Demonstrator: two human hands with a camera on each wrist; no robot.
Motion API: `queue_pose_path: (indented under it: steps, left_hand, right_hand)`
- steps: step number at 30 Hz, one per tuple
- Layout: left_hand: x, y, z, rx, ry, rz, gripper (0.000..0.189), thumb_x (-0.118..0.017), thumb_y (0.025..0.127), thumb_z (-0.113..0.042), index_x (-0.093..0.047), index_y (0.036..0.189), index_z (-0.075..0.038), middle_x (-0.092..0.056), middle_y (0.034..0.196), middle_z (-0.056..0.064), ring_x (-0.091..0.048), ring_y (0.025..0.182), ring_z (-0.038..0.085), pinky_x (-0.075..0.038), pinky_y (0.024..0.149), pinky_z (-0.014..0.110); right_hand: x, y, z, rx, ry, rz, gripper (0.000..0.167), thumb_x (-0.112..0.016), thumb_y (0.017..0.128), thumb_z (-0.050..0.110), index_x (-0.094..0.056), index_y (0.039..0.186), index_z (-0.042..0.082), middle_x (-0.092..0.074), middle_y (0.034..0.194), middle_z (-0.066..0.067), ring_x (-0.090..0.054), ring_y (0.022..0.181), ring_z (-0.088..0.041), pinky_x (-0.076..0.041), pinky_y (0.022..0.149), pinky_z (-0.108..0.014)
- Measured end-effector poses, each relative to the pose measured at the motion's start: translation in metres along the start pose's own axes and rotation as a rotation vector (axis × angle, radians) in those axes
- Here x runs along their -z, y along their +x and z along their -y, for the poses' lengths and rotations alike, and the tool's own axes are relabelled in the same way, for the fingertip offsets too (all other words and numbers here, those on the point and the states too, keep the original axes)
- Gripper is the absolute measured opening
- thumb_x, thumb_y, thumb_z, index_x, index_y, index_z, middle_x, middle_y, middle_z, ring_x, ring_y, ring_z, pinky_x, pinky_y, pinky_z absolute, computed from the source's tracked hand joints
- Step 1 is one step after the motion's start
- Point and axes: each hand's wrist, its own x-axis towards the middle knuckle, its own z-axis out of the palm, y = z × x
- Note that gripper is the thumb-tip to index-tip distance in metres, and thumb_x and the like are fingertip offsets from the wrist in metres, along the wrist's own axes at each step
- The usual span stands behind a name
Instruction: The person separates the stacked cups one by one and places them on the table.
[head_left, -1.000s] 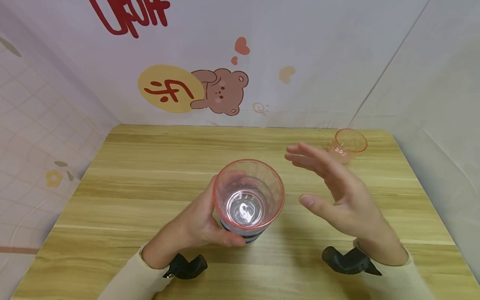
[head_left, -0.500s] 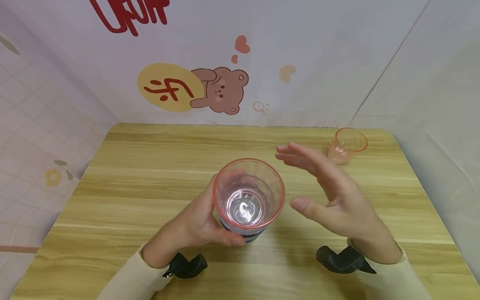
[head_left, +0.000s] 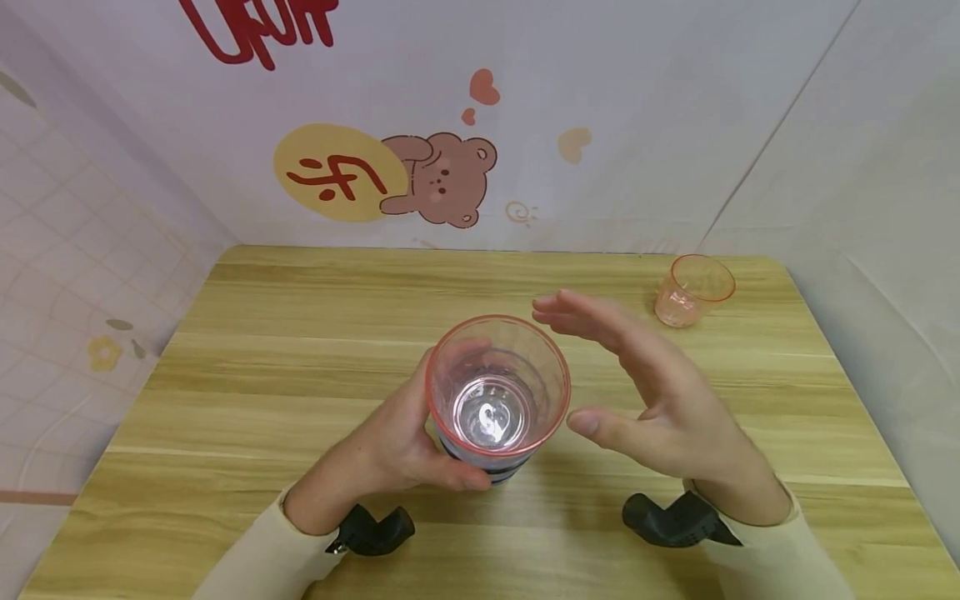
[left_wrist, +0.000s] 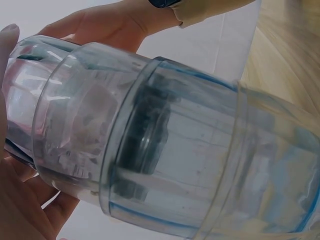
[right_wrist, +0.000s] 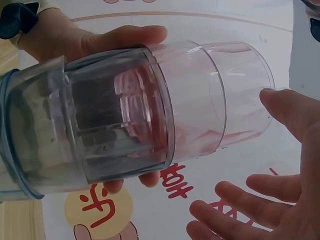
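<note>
A tall stack of nested clear plastic cups [head_left: 491, 408] stands upright at the middle of the table, its pink-rimmed mouth facing up. In the right wrist view the stack [right_wrist: 120, 120] runs from pinkish cups at the top through a dark-tinted one to blue-rimmed and yellowish ones. My left hand [head_left: 408, 454] grips the stack, thumb at the near side and fingers behind. Close by its right side, my right hand [head_left: 660, 400] holds nothing, fingers and thumb spread apart. The right thumb overlaps the top cup's rim in the right wrist view [right_wrist: 268, 97].
A single clear pink-rimmed cup [head_left: 678, 304] stands at the table's back right corner. The wood-grain table [head_left: 322, 300] is bordered by white printed walls [head_left: 622, 100] at the back and both sides. Black wrist cameras [head_left: 375, 533] sit on both wrists.
My right hand has moved left toward the stack with its fingers still spread, uncovering more of the far cup. The left hand and the stack have stayed in place.
</note>
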Motion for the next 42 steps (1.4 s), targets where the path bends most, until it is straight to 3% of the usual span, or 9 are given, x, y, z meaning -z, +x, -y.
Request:
queue_pose_path:
  steps: [10, 26, 36, 42]
  left_hand:
    - [0.001, 0.0, -0.001, 0.012, 0.013, -0.003, 0.105, -0.081, 0.089, -0.058, -0.028, 0.156, 0.004, -0.057, 0.147, 0.025, -0.059, 0.139, 0.029, -0.047, 0.123, 0.037]
    - [0.001, 0.0, -0.001, 0.021, 0.018, -0.005, 0.106, -0.08, 0.088, -0.059, -0.028, 0.156, 0.004, -0.057, 0.147, 0.025, -0.059, 0.139, 0.029, -0.049, 0.122, 0.039]
    - [0.001, 0.003, -0.002, -0.005, 0.001, -0.001, 0.107, -0.08, 0.089, -0.058, -0.027, 0.158, 0.005, -0.053, 0.15, 0.026, -0.059, 0.139, 0.028, -0.049, 0.122, 0.041]
    - [0.001, 0.006, 0.0, -0.024, -0.006, 0.004, 0.108, -0.08, 0.089, -0.058, -0.026, 0.16, 0.004, -0.05, 0.154, 0.025, -0.058, 0.139, 0.029, -0.048, 0.123, 0.043]
  right_hand:
    - [-0.005, 0.003, 0.003, 0.029, 0.036, 0.028, 0.08, -0.081, 0.098, 0.019, -0.038, 0.155, -0.019, -0.057, 0.158, -0.017, -0.055, 0.149, -0.025, -0.043, 0.127, -0.037]
    - [-0.015, 0.007, 0.004, -0.005, 0.019, 0.053, 0.087, -0.086, 0.095, 0.026, -0.04, 0.156, -0.015, -0.06, 0.155, -0.014, -0.055, 0.147, -0.022, -0.043, 0.127, -0.034]
    - [-0.022, 0.008, 0.005, -0.06, 0.029, 0.057, 0.093, -0.088, 0.093, 0.029, -0.037, 0.16, -0.011, -0.061, 0.156, -0.015, -0.055, 0.148, -0.022, -0.043, 0.126, -0.034]
    - [-0.025, 0.007, 0.005, -0.125, 0.062, 0.048, 0.105, -0.096, 0.084, 0.022, -0.034, 0.162, -0.01, -0.059, 0.158, -0.012, -0.053, 0.15, -0.022, -0.04, 0.129, -0.036]
